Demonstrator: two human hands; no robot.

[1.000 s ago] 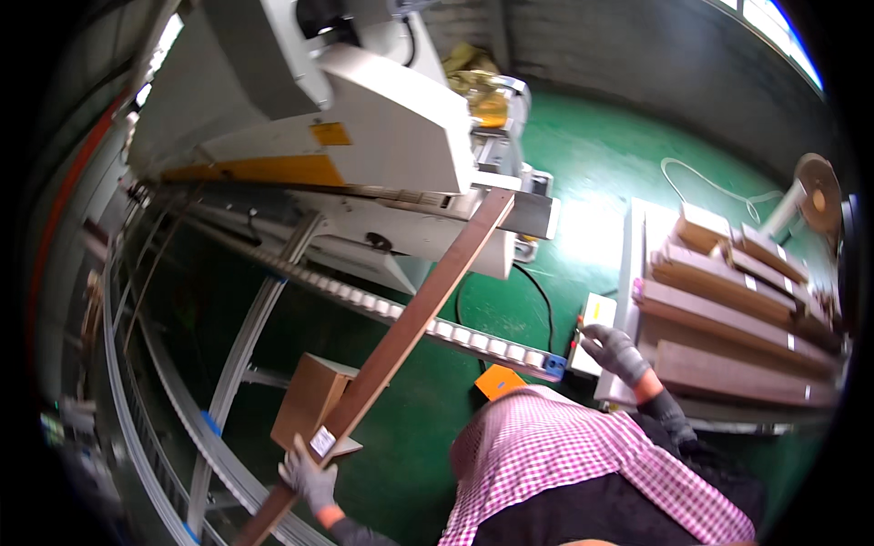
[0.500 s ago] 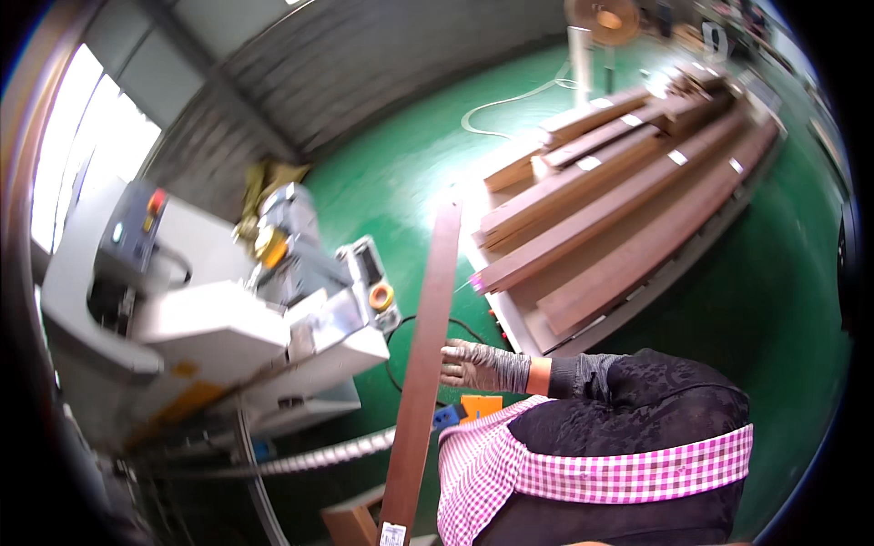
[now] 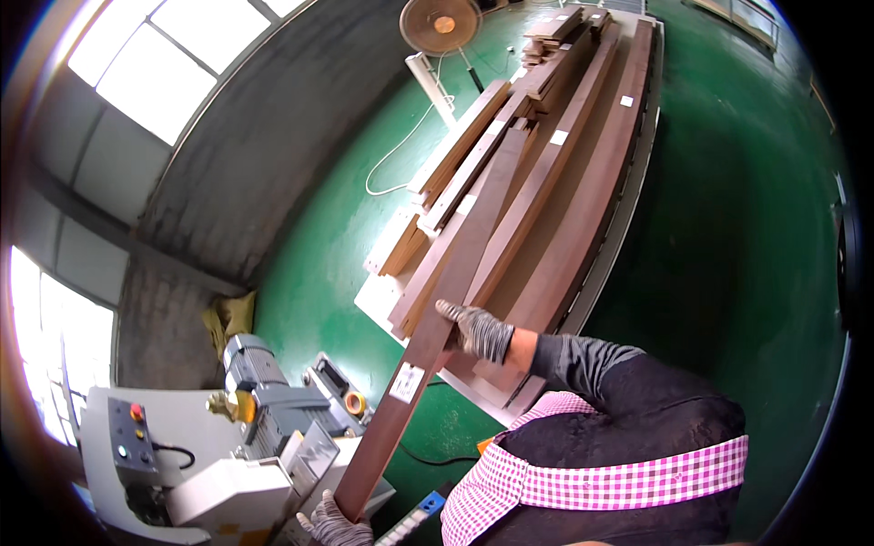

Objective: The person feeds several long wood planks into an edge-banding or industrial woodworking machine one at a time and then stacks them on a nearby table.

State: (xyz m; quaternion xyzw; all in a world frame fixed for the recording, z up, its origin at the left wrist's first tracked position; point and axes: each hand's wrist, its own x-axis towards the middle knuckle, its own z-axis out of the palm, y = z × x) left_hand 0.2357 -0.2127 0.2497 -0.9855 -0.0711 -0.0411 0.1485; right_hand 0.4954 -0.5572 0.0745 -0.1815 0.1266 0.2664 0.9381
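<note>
A long dark brown wooden board slants from the lower left up over a stack of similar boards, with a white label on its face. My right hand, in a grey striped glove, grips the board's right edge near mid-length, thumb on top and fingers partly hidden beneath. At the near end my left hand, gloved too, holds the board around its end and is partly cut off by the lower edge. Whether the board's far end touches the stack I cannot tell.
Several brown boards lie lengthwise on a low platform, some with white labels. At the lower left stands a grey machine with a motor and control box. A round fan and white post stand beyond.
The view has turned rightward. The board has swung right over the stack and moved away from me. My right hand now wraps its edge, and my left hand has come into view at its end.
</note>
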